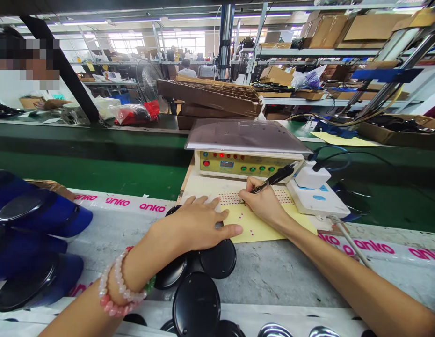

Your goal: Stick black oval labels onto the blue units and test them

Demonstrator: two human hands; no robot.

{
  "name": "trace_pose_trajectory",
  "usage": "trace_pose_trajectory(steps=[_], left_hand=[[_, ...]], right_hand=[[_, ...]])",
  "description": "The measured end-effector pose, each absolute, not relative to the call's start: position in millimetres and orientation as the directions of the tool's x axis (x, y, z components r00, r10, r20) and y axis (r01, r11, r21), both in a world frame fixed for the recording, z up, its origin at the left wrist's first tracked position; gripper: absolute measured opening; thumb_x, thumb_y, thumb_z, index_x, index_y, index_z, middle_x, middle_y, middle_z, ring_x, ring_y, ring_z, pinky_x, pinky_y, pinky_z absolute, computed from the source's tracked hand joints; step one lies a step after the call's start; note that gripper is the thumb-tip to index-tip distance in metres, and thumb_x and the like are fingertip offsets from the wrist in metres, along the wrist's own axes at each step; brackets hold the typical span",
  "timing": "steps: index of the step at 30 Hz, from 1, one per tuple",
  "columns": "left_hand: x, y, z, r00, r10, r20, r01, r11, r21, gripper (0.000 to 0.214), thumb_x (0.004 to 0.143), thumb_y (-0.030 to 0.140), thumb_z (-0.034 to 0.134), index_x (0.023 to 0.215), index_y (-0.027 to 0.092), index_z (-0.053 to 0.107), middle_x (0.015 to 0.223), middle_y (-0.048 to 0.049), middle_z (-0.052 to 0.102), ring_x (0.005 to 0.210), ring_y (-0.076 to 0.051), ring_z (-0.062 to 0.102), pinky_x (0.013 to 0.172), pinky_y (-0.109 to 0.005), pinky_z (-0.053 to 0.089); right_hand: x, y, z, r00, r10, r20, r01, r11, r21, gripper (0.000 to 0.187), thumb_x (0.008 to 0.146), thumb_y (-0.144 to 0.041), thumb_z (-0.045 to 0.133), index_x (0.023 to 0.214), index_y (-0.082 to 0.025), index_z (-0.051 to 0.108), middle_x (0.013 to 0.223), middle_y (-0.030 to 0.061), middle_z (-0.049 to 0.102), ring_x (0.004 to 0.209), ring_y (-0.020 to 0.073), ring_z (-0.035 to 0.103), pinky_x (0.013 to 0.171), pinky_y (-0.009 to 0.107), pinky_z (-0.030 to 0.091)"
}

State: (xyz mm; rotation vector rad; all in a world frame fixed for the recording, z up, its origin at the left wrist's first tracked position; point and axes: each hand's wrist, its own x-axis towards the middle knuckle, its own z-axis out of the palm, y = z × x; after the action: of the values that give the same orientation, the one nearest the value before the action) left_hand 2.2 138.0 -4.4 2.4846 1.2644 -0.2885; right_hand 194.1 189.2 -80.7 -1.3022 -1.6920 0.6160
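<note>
My right hand is closed around a black pen, its tip down at a yellow sheet. Rows of small red marks run across the sheet, and a few loose red dots lie lower on it. My left hand is spread palm down, its thumb at the sheet's left edge, over several round black discs. Another black disc is nearer me. Beaded bracelets circle my left wrist. What lies under the left palm is partly hidden.
Behind the sheet stands a control box with lit buttons. A white power strip with plugs sits right of it. Dark blue cups lie at the left. A green conveyor belt runs behind. A person is at far left.
</note>
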Motion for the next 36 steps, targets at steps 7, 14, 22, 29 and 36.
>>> trace_pose_trajectory(steps=[7, 14, 22, 29, 36], left_hand=[[2, 139, -5, 0.584, 0.741, -0.331, 0.811, -0.545, 0.212, 0.070, 0.093, 0.066, 0.022, 0.137, 0.020, 0.051, 0.153, -0.0181, 0.031, 0.140, -0.040, 0.028, 0.111, -0.058, 0.023], [3, 138, -6, 0.597, 0.732, -0.328, 0.801, -0.567, 0.193, 0.068, 0.094, 0.064, 0.022, 0.138, 0.020, 0.051, 0.153, -0.0170, 0.033, 0.141, -0.037, 0.029, 0.112, -0.057, 0.024], [3, 137, -5, 0.564, 0.752, -0.341, 0.825, -0.528, 0.200, 0.071, 0.092, 0.067, 0.019, 0.138, 0.023, 0.050, 0.153, -0.0149, 0.032, 0.140, -0.039, 0.030, 0.112, -0.056, 0.023], [3, 138, -5, 0.569, 0.743, -0.352, 0.822, -0.526, 0.217, 0.071, 0.093, 0.066, 0.020, 0.138, 0.021, 0.050, 0.153, -0.0182, 0.030, 0.140, -0.041, 0.028, 0.111, -0.058, 0.022], [4, 138, -4, 0.558, 0.741, -0.372, 0.829, -0.514, 0.220, 0.070, 0.092, 0.066, 0.022, 0.140, 0.022, 0.048, 0.155, -0.0159, 0.028, 0.142, -0.040, 0.025, 0.112, -0.058, 0.020]], right_hand=[[195, 189, -74, -0.012, 0.963, 0.270, 0.374, 0.255, -0.892, 0.040, 0.084, -0.030, 0.067, 0.059, -0.019, 0.037, 0.050, -0.0105, 0.035, 0.042, 0.0065, 0.034, 0.044, 0.019, 0.029], [214, 200, -46, 0.154, 0.949, 0.275, 0.179, 0.247, -0.952, 0.032, 0.067, -0.029, 0.056, 0.059, -0.024, 0.026, 0.043, -0.0098, 0.030, 0.037, 0.0075, 0.034, 0.039, 0.021, 0.021], [203, 186, -59, 0.042, 0.958, 0.284, 0.325, 0.256, -0.911, 0.025, 0.070, -0.021, 0.059, 0.059, -0.022, 0.036, 0.043, -0.0088, 0.040, 0.040, 0.0091, 0.037, 0.043, 0.022, 0.029], [209, 185, -75, -0.019, 0.959, 0.284, 0.439, 0.263, -0.859, 0.040, 0.087, -0.029, 0.065, 0.060, -0.019, 0.037, 0.051, -0.0101, 0.036, 0.044, 0.0072, 0.035, 0.047, 0.020, 0.031], [210, 186, -80, -0.065, 0.954, 0.292, 0.489, 0.286, -0.824, 0.040, 0.088, -0.031, 0.065, 0.061, -0.018, 0.038, 0.054, -0.0096, 0.035, 0.046, 0.0076, 0.035, 0.049, 0.021, 0.033]])
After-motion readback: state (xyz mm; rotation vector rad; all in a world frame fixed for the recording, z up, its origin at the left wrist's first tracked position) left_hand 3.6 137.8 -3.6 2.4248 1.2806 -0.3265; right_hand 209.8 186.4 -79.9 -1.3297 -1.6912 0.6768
